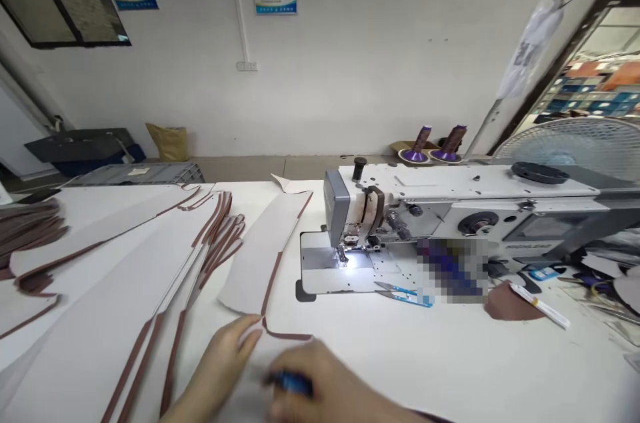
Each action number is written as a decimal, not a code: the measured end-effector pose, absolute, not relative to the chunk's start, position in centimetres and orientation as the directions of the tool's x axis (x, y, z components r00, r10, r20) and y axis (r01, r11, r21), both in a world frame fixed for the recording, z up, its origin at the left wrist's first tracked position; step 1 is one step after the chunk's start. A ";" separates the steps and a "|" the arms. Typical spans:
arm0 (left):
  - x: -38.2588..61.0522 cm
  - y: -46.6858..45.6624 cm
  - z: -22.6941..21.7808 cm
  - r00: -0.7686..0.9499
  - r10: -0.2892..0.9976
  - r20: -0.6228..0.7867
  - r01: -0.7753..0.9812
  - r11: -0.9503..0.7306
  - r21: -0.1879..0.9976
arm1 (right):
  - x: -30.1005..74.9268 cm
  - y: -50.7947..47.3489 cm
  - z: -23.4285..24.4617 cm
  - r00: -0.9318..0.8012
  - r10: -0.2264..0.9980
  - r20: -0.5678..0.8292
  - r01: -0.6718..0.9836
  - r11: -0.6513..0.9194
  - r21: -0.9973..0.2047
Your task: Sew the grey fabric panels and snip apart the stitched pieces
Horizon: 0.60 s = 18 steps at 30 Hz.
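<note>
A pale panel with brown edging (256,253) lies on the white table left of the sewing machine. My left hand (225,353) pinches that panel at its brown edge, thumb and forefinger close together. Just to the right, my right hand (325,379) is closed around a small blue-and-black tool (295,383), too smeared by motion to name. The right hand is near the panel's lower brown-edged corner; whether it touches cannot be made out. Blue-handled thread snips (407,293) lie in front of the sewing machine (460,209), whose needle area is lit.
Layered brown-edged panels (135,276) cover the table's left side. To the right lie a brown piece (513,303), a white cutter (540,306) and scraps. Thread cones (420,145) stand behind the machine, a fan (570,143) at the back right, a grey crate (145,173) behind the table.
</note>
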<state>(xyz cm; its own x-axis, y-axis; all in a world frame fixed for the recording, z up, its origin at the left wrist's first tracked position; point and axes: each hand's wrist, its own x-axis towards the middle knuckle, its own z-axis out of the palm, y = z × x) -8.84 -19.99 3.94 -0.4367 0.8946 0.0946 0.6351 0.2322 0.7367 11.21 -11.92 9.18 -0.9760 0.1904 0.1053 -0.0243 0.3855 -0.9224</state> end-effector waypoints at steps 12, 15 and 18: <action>-3.2 -27.2 6.1 -0.368 0.829 0.421 0.814 0.069 0.577 | 10.2 -8.4 4.7 -0.934 0.006 -0.357 0.357 -0.007 -0.934; -3.6 -27.2 5.6 -0.291 0.864 0.411 0.805 -0.011 0.594 | 9.6 -8.5 5.0 -0.922 -0.047 -0.383 0.386 -0.090 -0.918; -3.9 -27.3 5.4 -0.290 0.863 0.414 0.803 -0.015 0.595 | 9.2 -8.6 5.1 -0.938 -0.052 -0.344 0.348 -0.187 -0.919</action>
